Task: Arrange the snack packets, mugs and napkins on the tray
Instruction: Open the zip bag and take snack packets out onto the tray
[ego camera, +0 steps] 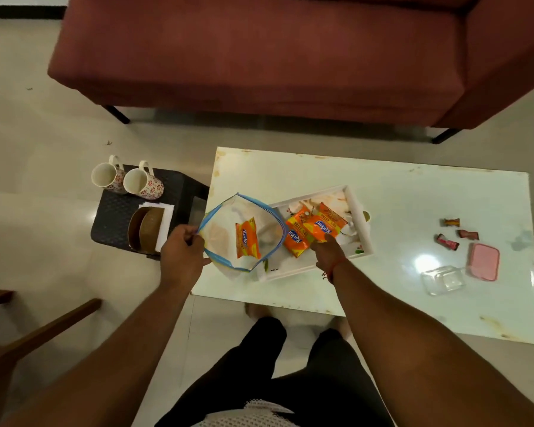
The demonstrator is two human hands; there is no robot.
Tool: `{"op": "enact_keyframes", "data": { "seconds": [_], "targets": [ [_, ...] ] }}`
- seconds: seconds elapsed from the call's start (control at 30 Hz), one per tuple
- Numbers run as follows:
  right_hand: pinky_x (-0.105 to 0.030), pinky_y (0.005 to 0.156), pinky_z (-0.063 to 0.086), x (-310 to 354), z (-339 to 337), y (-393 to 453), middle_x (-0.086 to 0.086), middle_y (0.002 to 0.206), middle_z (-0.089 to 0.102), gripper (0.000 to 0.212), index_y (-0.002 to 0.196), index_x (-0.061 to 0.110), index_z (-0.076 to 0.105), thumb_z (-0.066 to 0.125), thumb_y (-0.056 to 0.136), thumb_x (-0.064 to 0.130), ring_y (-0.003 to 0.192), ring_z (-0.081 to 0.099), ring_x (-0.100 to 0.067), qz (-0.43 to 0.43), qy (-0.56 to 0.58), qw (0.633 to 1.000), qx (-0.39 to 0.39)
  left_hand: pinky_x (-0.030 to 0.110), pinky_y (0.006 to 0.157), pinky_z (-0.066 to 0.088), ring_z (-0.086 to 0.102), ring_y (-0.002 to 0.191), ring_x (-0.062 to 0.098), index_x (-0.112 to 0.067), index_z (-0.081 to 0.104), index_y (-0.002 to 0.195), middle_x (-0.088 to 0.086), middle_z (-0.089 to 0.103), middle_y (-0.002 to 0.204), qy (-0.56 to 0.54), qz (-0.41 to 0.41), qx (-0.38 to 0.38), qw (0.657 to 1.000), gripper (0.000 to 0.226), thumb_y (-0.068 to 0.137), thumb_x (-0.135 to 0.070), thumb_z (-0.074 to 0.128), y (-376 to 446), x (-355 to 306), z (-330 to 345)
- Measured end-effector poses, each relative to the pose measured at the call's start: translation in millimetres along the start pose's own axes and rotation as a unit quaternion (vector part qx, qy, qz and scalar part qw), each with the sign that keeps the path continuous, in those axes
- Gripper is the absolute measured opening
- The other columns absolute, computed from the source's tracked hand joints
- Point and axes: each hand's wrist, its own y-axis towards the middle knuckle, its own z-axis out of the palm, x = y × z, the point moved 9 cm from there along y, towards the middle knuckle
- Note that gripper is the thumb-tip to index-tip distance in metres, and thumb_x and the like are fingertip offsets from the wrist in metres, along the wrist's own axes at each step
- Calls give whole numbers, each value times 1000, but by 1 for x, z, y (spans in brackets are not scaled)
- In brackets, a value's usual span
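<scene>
Left hand (182, 254) pinches zip bag (244, 232) rim; right hand (329, 252) fingers straight, touching snack packet (319, 228) on tray (359, 217).

"Kurkure" reads on the orange packet inside the clear bag (248, 238), centre frame. Same brand on two orange packets on the tray (296, 238) (321, 228) just right, each with "30% EXTRA" along the edge. Candy wrappers (450, 222) at right: illegible.

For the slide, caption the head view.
Left hand holds open a zip bag with one snack packet while right hand places packets on the tray.
</scene>
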Motion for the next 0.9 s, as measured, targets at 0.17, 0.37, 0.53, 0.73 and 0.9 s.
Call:
{"op": "enact_keyframes", "data": {
  "seconds": [0.17,0.37,0.53,0.73,0.9],
  "targets": [
    [-36,90,47,40,-35,-58,-5,108,65,24,114,14,63,48,94,12,101,61,-27,-155,0,974,-167,17,50,55,64,87,10,-20,57,105,-6,63,96,-3,19,34,999,8,98,-15,55,-6,-18,19],
    [-25,77,47,123,-18,-152,0,96,68,16,97,17,66,51,94,14,87,60,-13,-453,-148,869,-132,37,63,61,66,86,18,-23,57,96,0,62,92,40,59,47,996,10,97,-12,55,-35,-59,52],
    [-35,98,43,104,18,-118,-17,131,58,34,127,8,59,45,99,21,120,54,-32,-272,-462,842,58,45,70,62,67,84,17,-22,60,96,-7,63,86,50,108,40,992,12,95,-12,55,-71,-95,77],
    [-36,90,48,89,-17,-101,-24,130,60,31,119,-1,61,44,101,17,118,59,-35,-153,-515,831,145,25,54,59,66,76,13,-28,63,94,-11,63,82,16,151,10,988,20,94,-9,57,-118,-133,90],
    [-34,98,44,103,-34,-103,-20,132,59,36,127,1,60,46,100,22,121,55,-34,-226,-532,813,77,37,63,62,67,83,16,-23,62,98,-6,65,87,-5,137,-7,991,13,95,-12,55,-132,-130,94]
  ]
}}
